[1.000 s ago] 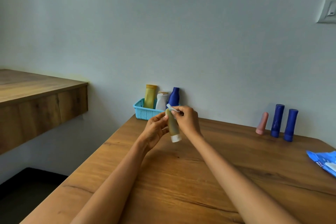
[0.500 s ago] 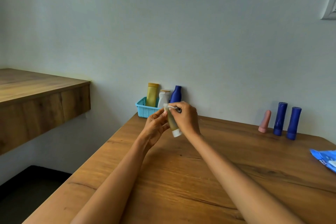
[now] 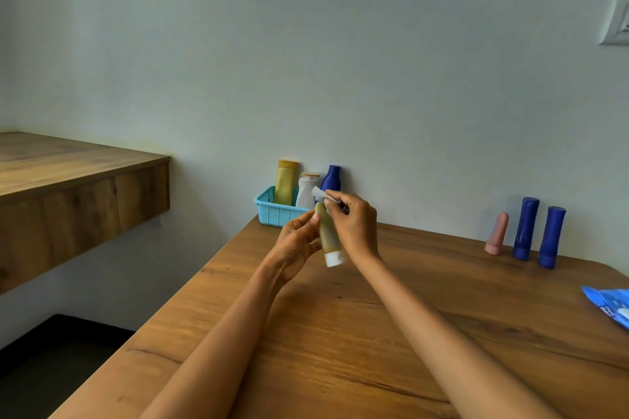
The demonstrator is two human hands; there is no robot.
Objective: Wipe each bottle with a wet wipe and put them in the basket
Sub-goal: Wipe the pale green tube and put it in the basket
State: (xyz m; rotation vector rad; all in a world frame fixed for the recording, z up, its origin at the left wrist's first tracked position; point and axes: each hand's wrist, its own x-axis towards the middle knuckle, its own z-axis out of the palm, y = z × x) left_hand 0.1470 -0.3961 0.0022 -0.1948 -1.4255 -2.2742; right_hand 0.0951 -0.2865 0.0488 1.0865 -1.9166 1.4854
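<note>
Olive tube (image 3: 328, 235) w/ white cap pointing down is held in the air above the wooden table (image 3: 374, 333), just in front of the blue basket (image 3: 274, 211). Left hand (image 3: 296, 245) grips the tube's side, fingers curled round it. Right hand (image 3: 354, 224) pinches a white wet wipe (image 3: 321, 194) against the tube's top end — fingers bent over it.

Basket sits at the table's far left corner by the wall; in it stand a yellow bottle (image 3: 286, 182), a white bottle (image 3: 306, 190) and a dark blue bottle (image 3: 332, 178).

Well to the right of the basket, along the wall: a pink tube (image 3: 497, 233), then two blue bottles (image 3: 526, 228) side by side. Blue wipes pack (image 3: 609, 306) lies at the table's right edge — partly cut off.
</note>
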